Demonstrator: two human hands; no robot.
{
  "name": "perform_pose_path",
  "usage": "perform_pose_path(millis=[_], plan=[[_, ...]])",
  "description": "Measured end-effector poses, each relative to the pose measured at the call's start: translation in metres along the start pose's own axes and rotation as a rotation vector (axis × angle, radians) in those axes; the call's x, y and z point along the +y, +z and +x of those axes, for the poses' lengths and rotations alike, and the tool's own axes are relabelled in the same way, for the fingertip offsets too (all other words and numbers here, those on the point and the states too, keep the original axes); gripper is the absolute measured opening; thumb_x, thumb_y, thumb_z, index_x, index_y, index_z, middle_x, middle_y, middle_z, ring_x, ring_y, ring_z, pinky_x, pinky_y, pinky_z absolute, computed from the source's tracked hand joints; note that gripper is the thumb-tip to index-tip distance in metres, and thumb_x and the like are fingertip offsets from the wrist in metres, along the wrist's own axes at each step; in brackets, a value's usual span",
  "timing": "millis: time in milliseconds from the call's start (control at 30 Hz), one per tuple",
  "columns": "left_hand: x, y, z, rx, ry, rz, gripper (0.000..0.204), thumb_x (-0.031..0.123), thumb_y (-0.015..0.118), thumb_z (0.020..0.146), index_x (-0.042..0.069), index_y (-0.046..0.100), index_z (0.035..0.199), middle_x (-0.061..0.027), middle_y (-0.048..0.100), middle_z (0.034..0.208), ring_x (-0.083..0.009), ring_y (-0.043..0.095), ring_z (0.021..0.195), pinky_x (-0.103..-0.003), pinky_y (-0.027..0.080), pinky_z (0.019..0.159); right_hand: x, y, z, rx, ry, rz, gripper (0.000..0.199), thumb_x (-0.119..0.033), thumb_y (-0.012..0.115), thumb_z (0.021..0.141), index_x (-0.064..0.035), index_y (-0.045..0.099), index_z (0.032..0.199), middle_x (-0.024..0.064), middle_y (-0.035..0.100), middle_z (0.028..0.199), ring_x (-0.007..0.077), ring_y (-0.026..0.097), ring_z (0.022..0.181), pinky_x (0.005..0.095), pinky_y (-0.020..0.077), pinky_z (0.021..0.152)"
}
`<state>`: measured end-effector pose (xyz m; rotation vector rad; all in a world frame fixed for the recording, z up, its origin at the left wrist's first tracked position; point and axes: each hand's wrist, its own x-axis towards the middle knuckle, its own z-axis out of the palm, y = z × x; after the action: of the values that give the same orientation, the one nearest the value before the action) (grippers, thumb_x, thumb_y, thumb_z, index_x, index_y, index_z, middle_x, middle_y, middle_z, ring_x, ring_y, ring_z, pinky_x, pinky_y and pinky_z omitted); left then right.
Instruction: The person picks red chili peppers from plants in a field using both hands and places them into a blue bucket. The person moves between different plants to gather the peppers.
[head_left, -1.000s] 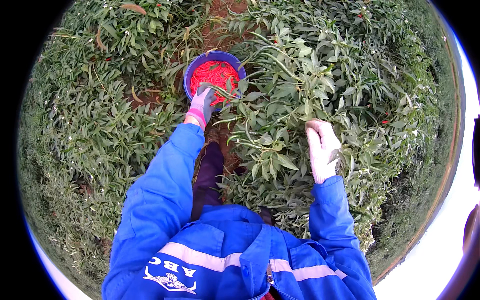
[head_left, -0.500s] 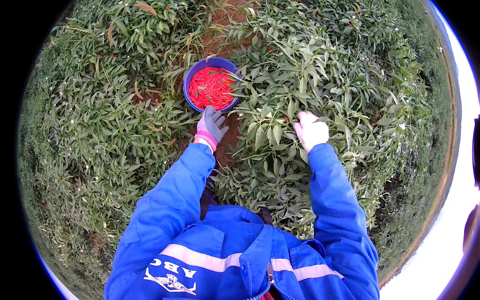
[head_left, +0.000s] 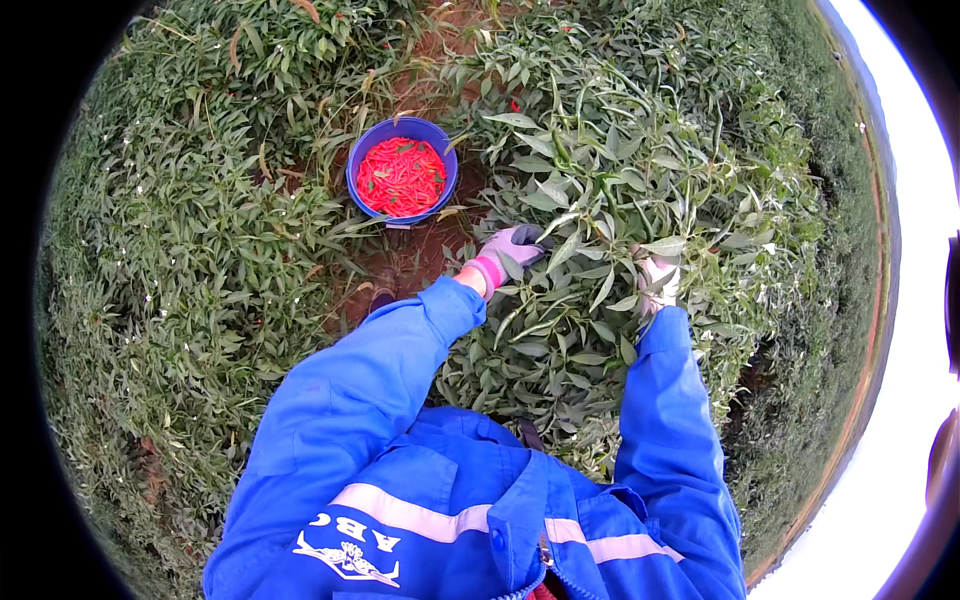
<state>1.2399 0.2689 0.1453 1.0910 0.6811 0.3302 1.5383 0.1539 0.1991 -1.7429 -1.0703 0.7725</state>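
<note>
My left hand (head_left: pixel 512 252), in a pink and grey glove, reaches into the near left side of a leafy chili plant (head_left: pixel 590 270). Its fingertips go in among the leaves, so their grip is hidden. In a light glove, my right hand (head_left: pixel 657 280) is at the plant's right side, with leaves covering most of its fingers. Long green chilies (head_left: pixel 612 205) hang among the foliage between and beyond the hands. Left of the plant, a blue bucket (head_left: pixel 451 180) stands on the soil, holding many red chilies (head_left: pixel 402 178) with a few green leaves on top.
A strip of reddish soil (head_left: pixel 425 250) runs between two dense rows of plants. The left row (head_left: pixel 220 230) spreads wide beside the bucket. A few red chilies (head_left: pixel 515 105) show in the far foliage. Dry grass heads (head_left: pixel 305 10) stand at the upper left.
My left hand has left the bucket's near rim and moved right into the plant. My right hand has shifted slightly right and down, deeper among the leaves. The plant's branches have moved.
</note>
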Motion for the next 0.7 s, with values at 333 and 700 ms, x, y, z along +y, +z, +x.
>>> perform_pose_path(millis=[333,700], plan=[[-0.034,0.061,0.022,0.342,-0.072,-0.381,0.036,0.031,0.064,0.091,0.006,0.062,0.118,-0.0102,0.068,0.102,-0.0232,0.062,0.087,-0.036,0.051,0.08,-0.014,0.042,-0.038,0.036,0.322,0.252,0.023,-0.018,0.056,0.097,-0.0026,0.065,0.112,0.0088,0.067,0.086,0.0203,0.063,0.067,0.0296,0.0519,0.058],[-0.039,0.06,0.01,0.385,-0.097,-0.287,0.036,0.031,0.064,0.091,0.006,0.062,0.117,-0.0101,0.067,0.102,-0.0234,0.063,0.087,-0.036,0.051,0.079,-0.047,0.059,-0.039,0.141,0.506,0.717,0.024,-0.016,0.052,0.095,0.0022,0.062,0.107,0.0095,0.062,0.077,0.0162,0.058,0.057,0.0254,0.0468,0.048]])
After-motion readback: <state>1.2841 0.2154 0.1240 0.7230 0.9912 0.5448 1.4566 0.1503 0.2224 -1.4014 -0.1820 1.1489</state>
